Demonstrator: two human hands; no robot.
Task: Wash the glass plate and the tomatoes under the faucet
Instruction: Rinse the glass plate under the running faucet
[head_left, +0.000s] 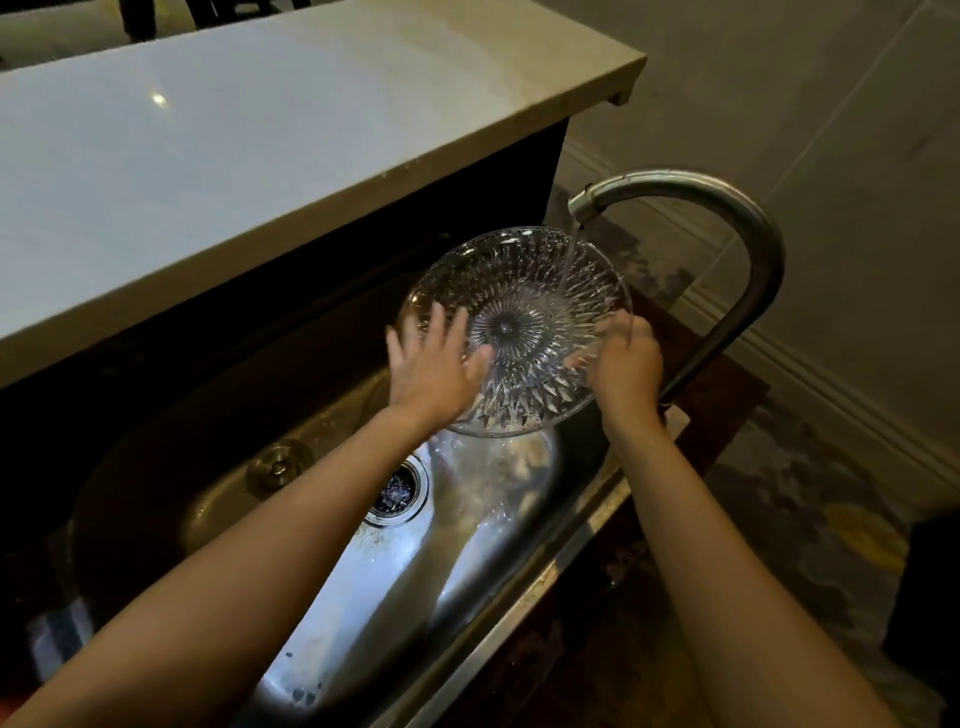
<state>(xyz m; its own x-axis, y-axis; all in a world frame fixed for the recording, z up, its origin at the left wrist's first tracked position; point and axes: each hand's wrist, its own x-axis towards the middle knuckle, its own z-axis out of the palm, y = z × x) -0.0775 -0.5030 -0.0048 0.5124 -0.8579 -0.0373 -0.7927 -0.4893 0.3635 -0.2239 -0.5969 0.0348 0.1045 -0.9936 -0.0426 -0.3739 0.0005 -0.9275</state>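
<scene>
Over sink (467, 551), right grip (626, 371) clamps glass plate (524, 291) (water (569, 262) pouring in), left grip (431, 369) splayed.

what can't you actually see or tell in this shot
Head view only:
- No tomatoes in frame; where they are cannot be told.
- The faucet meets the counter behind the right hand and wrist; no handle shows.
- The glass plate has its left rim covered by the left hand.
- The sink has its near-left end hidden by the left forearm.
</scene>
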